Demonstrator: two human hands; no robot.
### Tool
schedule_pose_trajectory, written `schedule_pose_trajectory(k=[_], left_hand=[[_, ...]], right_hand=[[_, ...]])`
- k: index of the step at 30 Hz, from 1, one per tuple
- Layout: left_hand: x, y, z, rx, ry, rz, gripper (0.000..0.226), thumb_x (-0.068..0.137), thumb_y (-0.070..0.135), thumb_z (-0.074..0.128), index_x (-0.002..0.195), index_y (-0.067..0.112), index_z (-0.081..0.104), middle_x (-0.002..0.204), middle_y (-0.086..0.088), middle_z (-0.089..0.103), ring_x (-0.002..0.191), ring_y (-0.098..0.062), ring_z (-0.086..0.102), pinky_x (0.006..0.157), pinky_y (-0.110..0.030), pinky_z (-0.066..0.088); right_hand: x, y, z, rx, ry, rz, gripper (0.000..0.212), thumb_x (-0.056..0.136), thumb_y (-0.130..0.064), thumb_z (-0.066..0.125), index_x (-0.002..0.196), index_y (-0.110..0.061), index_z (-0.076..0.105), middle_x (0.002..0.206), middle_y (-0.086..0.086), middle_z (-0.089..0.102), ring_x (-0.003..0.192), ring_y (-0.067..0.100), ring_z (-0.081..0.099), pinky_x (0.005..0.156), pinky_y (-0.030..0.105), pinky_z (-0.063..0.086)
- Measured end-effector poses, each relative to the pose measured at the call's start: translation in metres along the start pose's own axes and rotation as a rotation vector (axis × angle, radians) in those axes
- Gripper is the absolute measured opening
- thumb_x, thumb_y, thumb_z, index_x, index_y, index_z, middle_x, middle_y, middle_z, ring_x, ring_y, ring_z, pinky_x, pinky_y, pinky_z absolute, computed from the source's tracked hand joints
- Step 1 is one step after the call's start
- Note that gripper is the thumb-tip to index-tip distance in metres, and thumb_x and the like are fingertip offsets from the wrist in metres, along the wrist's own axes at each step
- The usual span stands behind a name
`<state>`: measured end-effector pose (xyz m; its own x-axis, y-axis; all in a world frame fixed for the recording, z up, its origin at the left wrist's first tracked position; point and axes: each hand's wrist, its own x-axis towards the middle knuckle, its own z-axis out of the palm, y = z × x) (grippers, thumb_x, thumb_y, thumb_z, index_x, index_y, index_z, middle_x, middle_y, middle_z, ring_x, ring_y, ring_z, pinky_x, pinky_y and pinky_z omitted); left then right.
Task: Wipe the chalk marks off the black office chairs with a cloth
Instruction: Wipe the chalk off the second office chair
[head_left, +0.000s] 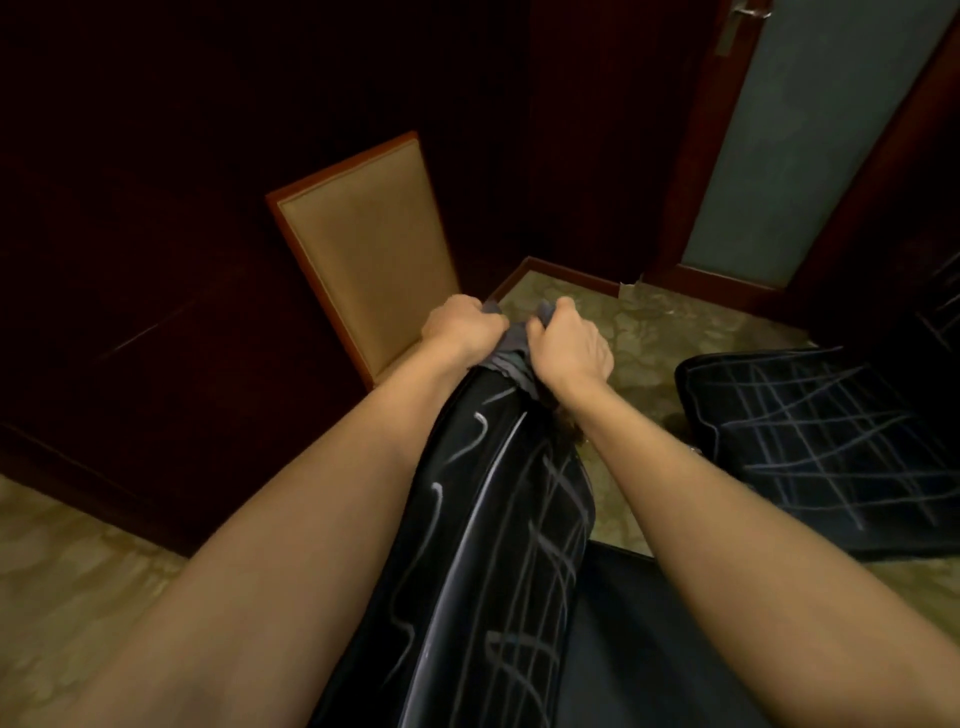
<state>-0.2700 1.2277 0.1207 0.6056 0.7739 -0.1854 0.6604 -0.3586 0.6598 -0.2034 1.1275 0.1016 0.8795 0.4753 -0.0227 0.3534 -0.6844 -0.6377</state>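
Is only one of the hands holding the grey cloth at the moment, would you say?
No, both the left hand and the right hand grip the grey cloth bunched between them.

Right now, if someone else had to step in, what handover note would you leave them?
Left hand and right hand both grip the grey cloth, bunched at the far end of the nearest black chair.
Done: nothing clearly wiped yet; chalk lines cover the chair's visible surface.
Left: wipe this chair, then the second black chair on the right, crossed with a chalk grid.
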Motion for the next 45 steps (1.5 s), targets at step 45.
schedule_pose_trajectory(k=[45], left_hand=[[-0.074,0.022,-0.020,0.557,0.066,0.450,0.026,0.095,0.051,0.056,0.109,0.032,0.064,0.110,-0.006,0.068,0.107,-0.035,0.063,0.075,-0.034,0.039]], right_hand=[[-0.060,0.033,-0.016,0.218,0.091,-0.137,0.018,0.099,-0.030,0.053,0.108,-0.016,0.047,0.105,0.014,0.067,0.098,0.039,0.063,0.081,0.049,0.052]])
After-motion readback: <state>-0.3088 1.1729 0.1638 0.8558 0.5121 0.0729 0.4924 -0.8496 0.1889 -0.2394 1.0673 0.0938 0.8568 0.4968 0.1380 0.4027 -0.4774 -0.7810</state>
